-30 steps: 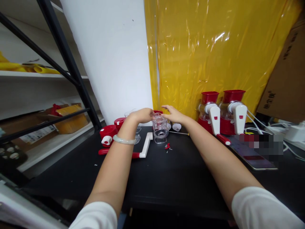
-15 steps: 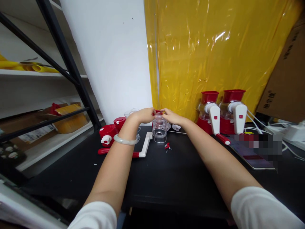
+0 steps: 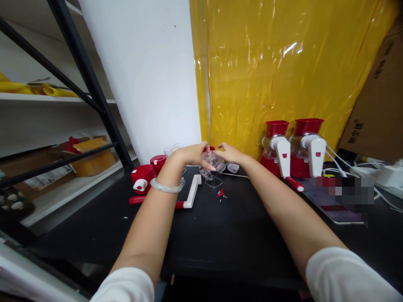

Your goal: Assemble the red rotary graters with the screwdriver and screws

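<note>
Seen from above with 12 o'clock pointing away from the person, the clear plastic container is sitting between the two hands, close to the yellow sheet and above the black table. The left hand is coming in at the container's 9 o'clock: its thumb is stretching across the near side, its forefinger is bending toward the top, and the two are standing partly spread with the container held between them. The right hand is curving in at 3 o'clock, thumb and forefinger parted a little and the thumb tip touching the container's side; how firmly it is gripping, I cannot tell.

A white crank is lying at 7 to 8 o'clock, and small red pieces are lying at 5 o'clock. A white knob is resting near 4 o'clock, under the right hand. Farther off, a red cup is sitting at 8 to 9 o'clock.
</note>
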The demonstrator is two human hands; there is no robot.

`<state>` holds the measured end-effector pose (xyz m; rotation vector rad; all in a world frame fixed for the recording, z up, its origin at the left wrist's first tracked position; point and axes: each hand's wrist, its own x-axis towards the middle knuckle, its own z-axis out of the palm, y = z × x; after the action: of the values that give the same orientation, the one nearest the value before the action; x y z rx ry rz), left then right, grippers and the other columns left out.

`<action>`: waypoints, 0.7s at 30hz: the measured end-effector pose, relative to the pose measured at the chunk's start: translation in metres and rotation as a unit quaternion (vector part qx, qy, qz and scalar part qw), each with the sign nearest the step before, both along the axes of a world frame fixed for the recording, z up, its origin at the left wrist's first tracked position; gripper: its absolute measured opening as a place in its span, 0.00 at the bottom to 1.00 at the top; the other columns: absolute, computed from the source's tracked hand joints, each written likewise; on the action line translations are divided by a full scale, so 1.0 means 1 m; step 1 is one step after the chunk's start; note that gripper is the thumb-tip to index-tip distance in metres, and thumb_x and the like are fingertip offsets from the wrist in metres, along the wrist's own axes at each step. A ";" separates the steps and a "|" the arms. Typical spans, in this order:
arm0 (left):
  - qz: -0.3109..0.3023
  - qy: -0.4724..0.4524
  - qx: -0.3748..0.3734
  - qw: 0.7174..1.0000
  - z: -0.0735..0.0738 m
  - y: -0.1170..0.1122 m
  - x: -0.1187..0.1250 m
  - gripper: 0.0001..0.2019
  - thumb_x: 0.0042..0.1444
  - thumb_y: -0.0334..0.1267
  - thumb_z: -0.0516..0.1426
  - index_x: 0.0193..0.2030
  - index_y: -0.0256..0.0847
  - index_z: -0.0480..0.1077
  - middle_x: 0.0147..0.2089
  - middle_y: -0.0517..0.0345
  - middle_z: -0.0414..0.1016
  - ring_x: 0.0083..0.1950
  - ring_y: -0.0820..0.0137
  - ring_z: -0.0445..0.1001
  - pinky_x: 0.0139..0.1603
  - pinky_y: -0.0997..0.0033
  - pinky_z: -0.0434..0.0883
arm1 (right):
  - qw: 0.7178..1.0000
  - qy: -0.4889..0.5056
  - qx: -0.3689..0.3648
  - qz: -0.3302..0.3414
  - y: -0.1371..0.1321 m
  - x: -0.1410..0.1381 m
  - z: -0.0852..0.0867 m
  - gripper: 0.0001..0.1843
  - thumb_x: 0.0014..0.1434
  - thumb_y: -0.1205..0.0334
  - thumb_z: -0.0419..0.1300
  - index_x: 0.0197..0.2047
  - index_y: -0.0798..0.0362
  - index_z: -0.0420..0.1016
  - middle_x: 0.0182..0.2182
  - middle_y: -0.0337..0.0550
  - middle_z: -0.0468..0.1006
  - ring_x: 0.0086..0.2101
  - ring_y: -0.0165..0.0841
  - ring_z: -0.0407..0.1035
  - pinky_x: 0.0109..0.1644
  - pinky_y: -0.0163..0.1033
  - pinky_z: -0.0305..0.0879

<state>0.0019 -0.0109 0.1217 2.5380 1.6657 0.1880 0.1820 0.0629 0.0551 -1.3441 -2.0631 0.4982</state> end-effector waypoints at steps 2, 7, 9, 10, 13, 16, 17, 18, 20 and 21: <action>0.009 0.010 -0.003 1.000 -0.002 0.002 0.000 0.39 0.37 0.53 0.69 0.54 0.42 0.60 0.52 0.47 0.76 0.46 0.59 0.75 0.41 0.67 0.68 | 1.000 -0.011 0.012 -0.010 -0.001 -0.001 0.000 0.27 0.62 0.49 0.57 0.57 0.60 0.67 0.55 0.60 0.75 0.52 0.43 0.72 0.53 0.42 0.66; 0.030 0.036 -0.015 0.999 -0.009 0.006 0.004 0.38 0.39 0.54 0.68 0.54 0.41 0.60 0.53 0.45 0.75 0.48 0.57 0.75 0.42 0.66 0.68 | 0.998 -0.050 0.030 -0.034 -0.004 -0.003 0.000 0.29 0.63 0.45 0.54 0.57 0.61 0.69 0.55 0.62 0.75 0.54 0.47 0.70 0.55 0.45 0.65; 0.036 0.035 -0.020 0.999 -0.011 0.007 0.006 0.37 0.42 0.55 0.67 0.54 0.41 0.60 0.51 0.45 0.76 0.48 0.57 0.76 0.42 0.66 0.68 | 0.995 -0.076 0.045 -0.048 -0.005 0.000 0.004 0.30 0.63 0.45 0.53 0.58 0.62 0.68 0.55 0.64 0.74 0.55 0.49 0.70 0.56 0.47 0.64; 0.038 0.031 -0.021 0.999 -0.011 0.008 0.006 0.36 0.43 0.55 0.66 0.55 0.40 0.60 0.51 0.45 0.76 0.48 0.57 0.76 0.42 0.66 0.68 | 0.993 -0.088 0.053 -0.056 -0.006 0.003 0.007 0.31 0.64 0.45 0.53 0.58 0.62 0.68 0.55 0.66 0.74 0.55 0.50 0.70 0.57 0.49 0.64; 0.058 0.026 -0.012 0.998 -0.007 0.004 0.005 0.34 0.47 0.53 0.65 0.55 0.39 0.60 0.51 0.42 0.76 0.48 0.55 0.76 0.44 0.64 0.68 | 0.990 -0.091 0.084 -0.074 -0.015 0.016 0.027 0.33 0.64 0.43 0.52 0.59 0.64 0.67 0.56 0.68 0.73 0.55 0.52 0.69 0.58 0.51 0.63; 0.074 -0.027 0.074 0.994 0.005 -0.011 0.001 0.37 0.47 0.53 0.66 0.58 0.38 0.56 0.56 0.37 0.71 0.52 0.52 0.74 0.47 0.61 0.69 | 0.982 -0.064 0.137 -0.117 -0.033 0.032 0.047 0.31 0.66 0.44 0.48 0.59 0.61 0.67 0.54 0.65 0.75 0.53 0.52 0.71 0.56 0.51 0.64; 0.056 -0.067 0.119 0.989 0.010 -0.019 0.001 0.37 0.49 0.53 0.65 0.59 0.39 0.55 0.58 0.36 0.69 0.54 0.53 0.73 0.49 0.61 0.68 | 0.977 -0.066 0.155 -0.131 -0.040 0.038 0.050 0.29 0.67 0.46 0.46 0.60 0.60 0.67 0.52 0.64 0.77 0.52 0.51 0.71 0.55 0.51 0.64; 0.031 -0.105 0.162 0.981 0.013 -0.027 0.001 0.36 0.51 0.53 0.64 0.60 0.40 0.54 0.59 0.38 0.68 0.55 0.55 0.72 0.50 0.61 0.68 | 0.974 -0.079 0.165 -0.135 -0.046 0.043 0.050 0.28 0.68 0.47 0.46 0.60 0.59 0.66 0.50 0.63 0.77 0.51 0.51 0.72 0.54 0.51 0.65; -0.017 -0.138 0.208 0.968 0.014 -0.043 0.003 0.29 0.56 0.52 0.61 0.58 0.41 0.56 0.57 0.42 0.69 0.56 0.57 0.71 0.51 0.62 0.68 | 0.970 -0.135 0.163 -0.122 -0.056 0.056 0.039 0.24 0.69 0.52 0.46 0.58 0.58 0.67 0.49 0.62 0.78 0.49 0.50 0.73 0.53 0.50 0.65; -0.042 -0.135 0.218 0.966 0.009 -0.050 0.006 0.25 0.58 0.50 0.60 0.56 0.41 0.59 0.55 0.44 0.71 0.55 0.59 0.71 0.51 0.63 0.68 | 0.968 -0.169 0.151 -0.107 -0.059 0.063 0.028 0.22 0.69 0.55 0.46 0.58 0.58 0.68 0.49 0.62 0.78 0.49 0.49 0.73 0.53 0.49 0.65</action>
<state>0.0077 -0.0608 0.1308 2.7066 1.5430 0.9448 0.2452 0.0039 0.0830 -1.5175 -2.1143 -0.1473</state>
